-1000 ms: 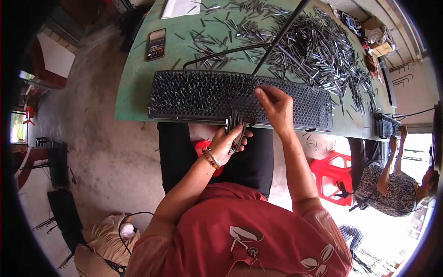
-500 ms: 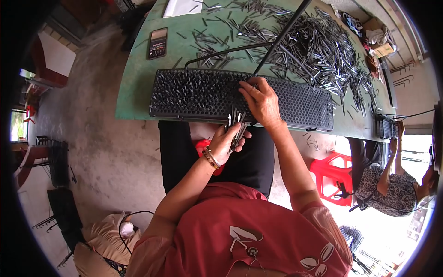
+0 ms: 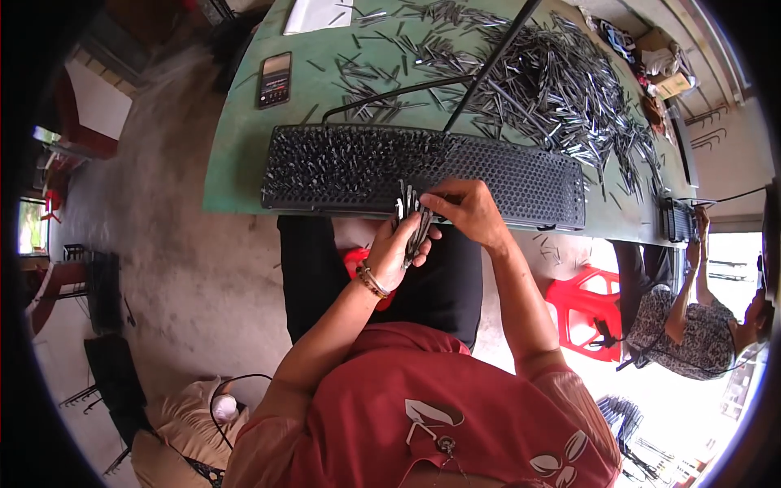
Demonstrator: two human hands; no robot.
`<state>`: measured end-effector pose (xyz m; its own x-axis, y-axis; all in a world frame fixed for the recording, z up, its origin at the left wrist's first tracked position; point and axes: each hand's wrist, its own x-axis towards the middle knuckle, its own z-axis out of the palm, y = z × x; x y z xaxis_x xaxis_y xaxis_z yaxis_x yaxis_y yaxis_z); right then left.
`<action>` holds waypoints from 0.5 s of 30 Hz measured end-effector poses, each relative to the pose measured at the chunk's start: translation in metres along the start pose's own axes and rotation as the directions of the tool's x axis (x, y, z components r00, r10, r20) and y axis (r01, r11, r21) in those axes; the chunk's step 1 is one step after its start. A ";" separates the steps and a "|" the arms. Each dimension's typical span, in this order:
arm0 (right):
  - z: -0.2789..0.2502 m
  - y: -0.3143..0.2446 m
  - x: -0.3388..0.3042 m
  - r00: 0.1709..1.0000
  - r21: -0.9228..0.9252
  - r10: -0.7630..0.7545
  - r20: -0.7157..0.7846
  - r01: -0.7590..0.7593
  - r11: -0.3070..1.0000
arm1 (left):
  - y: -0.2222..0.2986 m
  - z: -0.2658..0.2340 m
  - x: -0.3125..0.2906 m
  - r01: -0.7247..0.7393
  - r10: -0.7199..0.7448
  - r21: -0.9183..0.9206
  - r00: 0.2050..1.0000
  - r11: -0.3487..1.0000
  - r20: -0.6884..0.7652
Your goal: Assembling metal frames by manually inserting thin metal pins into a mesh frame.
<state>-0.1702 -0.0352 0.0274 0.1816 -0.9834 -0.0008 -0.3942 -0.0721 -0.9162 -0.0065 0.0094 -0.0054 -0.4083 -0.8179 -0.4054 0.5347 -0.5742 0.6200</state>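
1. Here the left hand (image 3: 399, 248) is closed around a bundle of thin metal pins (image 3: 413, 218); the pins stand nearly upright in the fist, and their tips come out above the fingers, just at the near edge of the black perforated tray (image 3: 521, 183); a beaded bracelet (image 3: 373, 282) sits on this wrist.
2. The right hand (image 3: 468, 213) is directly to the right of the bundle; its fingertips are pressed together at the top of the pins, so it seems to pinch one or a few of them; how many I cannot tell, because they are too thin.
3. Both hands are together, touching at the bundle; they are held over the near rim of the tray, above the lap in the dark trousers (image 3: 325, 268).
4. The tray lies long across the green table (image 3: 236, 163); its left half is full of pins standing in the holes, and its right half shows mostly bare holes.
5. Behind the tray, a large loose heap of pins (image 3: 553, 81) is spread over the table, thicker toward the right; two dark rods (image 3: 488, 65) lie across it.
6. A small dark calculator (image 3: 274, 80) is at the far left of the table, well apart from the hands; a white paper (image 3: 313, 15) lies beyond it.
7. On the right, another person (image 3: 691, 325) in a patterned shirt sits by a red plastic stool (image 3: 582, 313).
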 end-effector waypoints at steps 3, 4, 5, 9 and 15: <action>-0.003 0.000 0.000 0.996 0.111 0.081 0.021 -0.083 0.990 | -0.001 0.001 -0.001 0.020 -0.020 0.033 1.000 0.999 0.007; -0.005 -0.001 0.002 0.990 0.187 0.138 -0.044 -0.127 0.974 | -0.004 -0.001 0.000 0.020 -0.020 0.020 1.000 1.000 -0.001; -0.007 -0.004 0.005 0.975 0.265 0.198 -0.103 -0.165 0.950 | -0.006 -0.003 0.001 0.019 -0.019 0.007 1.000 1.000 -0.010; -0.007 0.000 0.022 0.918 0.051 -0.058 -0.393 0.085 0.995 | -0.012 -0.009 0.004 0.056 -0.055 0.017 0.998 0.998 -0.030; -0.005 0.011 0.039 0.906 -0.052 -0.054 -0.420 0.035 0.998 | -0.009 -0.007 0.004 0.113 -0.110 0.054 0.992 0.992 -0.053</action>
<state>-0.1718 -0.0747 0.0187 -0.1930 -0.9569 0.2172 -0.4339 -0.1153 -0.8935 -0.0075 0.0114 -0.0174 -0.4247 -0.7504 -0.5065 0.4442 -0.6601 0.6057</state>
